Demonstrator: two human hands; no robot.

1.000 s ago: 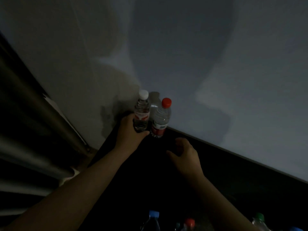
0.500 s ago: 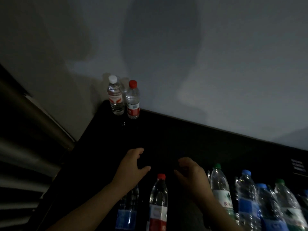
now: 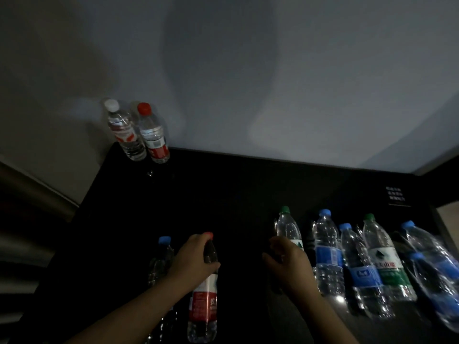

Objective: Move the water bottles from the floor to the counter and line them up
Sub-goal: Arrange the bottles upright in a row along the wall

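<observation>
Head view: left hand [image 3: 192, 260] wraps the shoulder of the red-label bottle [image 3: 203, 306], lower centre, fingers closed round it just under the cap. The right hand [image 3: 290, 268] is at the green-cap bottle [image 3: 288, 228], fingers loosely curled; too dark to tell if it has a grip or is even touching. Two are already placed, upper left on the black counter [image 3: 248, 184]: the white-cap bottle [image 3: 125, 135] and the red-cap bottle [image 3: 154, 137], side by side against the wall [image 3: 248, 83]. A blue-cap bottle [image 3: 161, 259] stands just left of the held one; a row of bottles [image 3: 357, 269] is packed at lower right.

Risks:
- high grip on thin plastic, so the body may swing and clip the blue-cap neighbour
- right-hand lift may topple the tight row
- low light, counter edge hard to see; set-down may knock the placed pair
</observation>
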